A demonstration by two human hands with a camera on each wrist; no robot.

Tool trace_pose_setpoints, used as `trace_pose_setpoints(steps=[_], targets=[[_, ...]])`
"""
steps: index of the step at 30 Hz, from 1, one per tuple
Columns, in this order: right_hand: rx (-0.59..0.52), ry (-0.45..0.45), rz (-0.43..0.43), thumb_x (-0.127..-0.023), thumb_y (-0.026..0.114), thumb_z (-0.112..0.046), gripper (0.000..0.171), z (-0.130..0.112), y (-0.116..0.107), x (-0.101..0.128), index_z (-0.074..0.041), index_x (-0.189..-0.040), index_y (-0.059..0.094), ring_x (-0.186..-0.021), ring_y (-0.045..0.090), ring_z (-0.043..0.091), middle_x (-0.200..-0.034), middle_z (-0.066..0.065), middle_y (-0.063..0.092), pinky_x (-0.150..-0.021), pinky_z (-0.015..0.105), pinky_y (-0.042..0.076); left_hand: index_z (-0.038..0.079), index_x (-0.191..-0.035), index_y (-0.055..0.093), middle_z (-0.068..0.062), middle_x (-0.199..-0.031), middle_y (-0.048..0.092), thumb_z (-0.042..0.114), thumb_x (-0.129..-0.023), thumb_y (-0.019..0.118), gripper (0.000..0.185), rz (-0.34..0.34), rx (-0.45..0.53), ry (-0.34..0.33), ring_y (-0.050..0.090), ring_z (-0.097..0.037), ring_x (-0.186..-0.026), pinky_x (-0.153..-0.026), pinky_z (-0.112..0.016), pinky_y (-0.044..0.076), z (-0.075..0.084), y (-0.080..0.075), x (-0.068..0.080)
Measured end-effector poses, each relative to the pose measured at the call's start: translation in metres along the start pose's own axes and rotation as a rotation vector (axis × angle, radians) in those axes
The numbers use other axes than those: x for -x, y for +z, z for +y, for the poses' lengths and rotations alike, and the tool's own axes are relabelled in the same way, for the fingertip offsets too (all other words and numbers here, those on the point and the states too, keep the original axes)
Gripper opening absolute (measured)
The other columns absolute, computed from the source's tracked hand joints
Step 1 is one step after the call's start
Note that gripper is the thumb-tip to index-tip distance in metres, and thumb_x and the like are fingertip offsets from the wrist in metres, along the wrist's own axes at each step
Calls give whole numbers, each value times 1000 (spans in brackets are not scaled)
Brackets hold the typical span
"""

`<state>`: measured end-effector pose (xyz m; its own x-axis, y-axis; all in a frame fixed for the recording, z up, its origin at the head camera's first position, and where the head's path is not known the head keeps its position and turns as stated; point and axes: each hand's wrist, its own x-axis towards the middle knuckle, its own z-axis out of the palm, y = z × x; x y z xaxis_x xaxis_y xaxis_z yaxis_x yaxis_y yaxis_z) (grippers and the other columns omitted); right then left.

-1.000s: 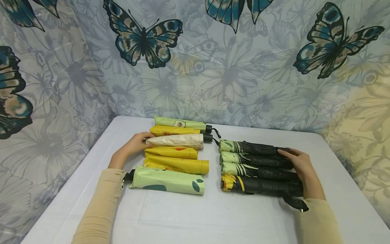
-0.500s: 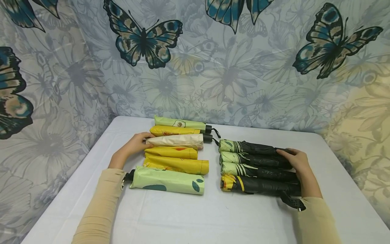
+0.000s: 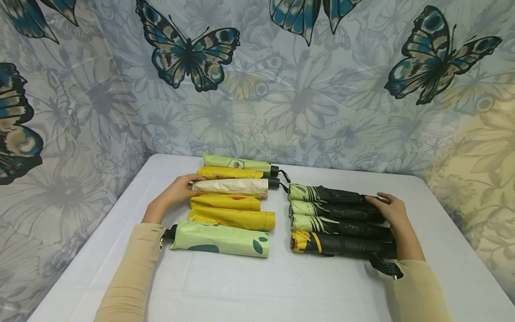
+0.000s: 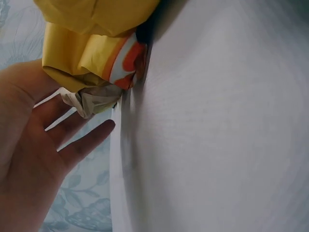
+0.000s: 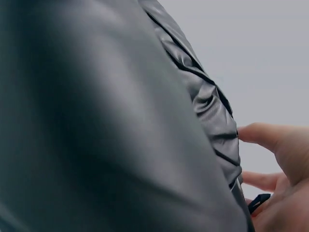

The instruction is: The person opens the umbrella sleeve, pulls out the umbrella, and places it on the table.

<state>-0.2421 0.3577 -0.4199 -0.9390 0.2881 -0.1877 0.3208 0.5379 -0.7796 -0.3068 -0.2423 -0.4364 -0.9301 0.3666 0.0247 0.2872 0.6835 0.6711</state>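
Observation:
At the left end of a cream folded umbrella (image 3: 231, 186) my left hand (image 3: 177, 191) holds on, thumb at its near side and fingertips at its far side. From the left wrist, the hand (image 4: 43, 125) shows spread fingers about the cream end (image 4: 94, 99), with part of the thumb hidden behind a yellow umbrella (image 4: 67, 53). My right hand (image 3: 396, 214) touches the right end of the farthest black umbrella (image 3: 346, 195), its fingers loosely extended. In the right wrist view, thumb and fingertips of that hand (image 5: 289, 159) meet dark folded fabric (image 5: 212, 111); a short black cord (image 5: 259, 202) lies by the fingers.
The left row also has yellow umbrellas (image 3: 237, 218) and two light green umbrellas, one nearest me (image 3: 221, 239) and one farthest (image 3: 237, 163). Several black umbrellas (image 3: 346, 243) form the right row. A butterfly-print cloth (image 3: 301, 103) hangs behind the white table (image 3: 257, 290).
My right hand has shifted slightly left along the umbrella ends, and its fingers now stand more apart. The left hand and the umbrellas stay about where they were.

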Motion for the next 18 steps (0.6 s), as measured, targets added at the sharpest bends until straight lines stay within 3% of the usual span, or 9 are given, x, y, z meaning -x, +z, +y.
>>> trace_pose_setpoints(steps=[11,18], targets=[[-4,-70,72,-96,52,-40,80,-16,10,5,6,-152,19,-142,21,55,-155,38,16,-115,64,26,9,-129,60,-13,-130,60,23,-91,70,41,51,21,67,50,-33,-127,-110,-53,38,15,-9,2],[-19,-113,175,-96,54,-35,75,-35,26,5,2,-153,22,-145,21,49,-156,32,22,-117,61,25,8,-129,59,-14,-129,56,22,-94,66,39,129,-86,71,49,-35,-124,-109,-55,39,19,-15,-9]])
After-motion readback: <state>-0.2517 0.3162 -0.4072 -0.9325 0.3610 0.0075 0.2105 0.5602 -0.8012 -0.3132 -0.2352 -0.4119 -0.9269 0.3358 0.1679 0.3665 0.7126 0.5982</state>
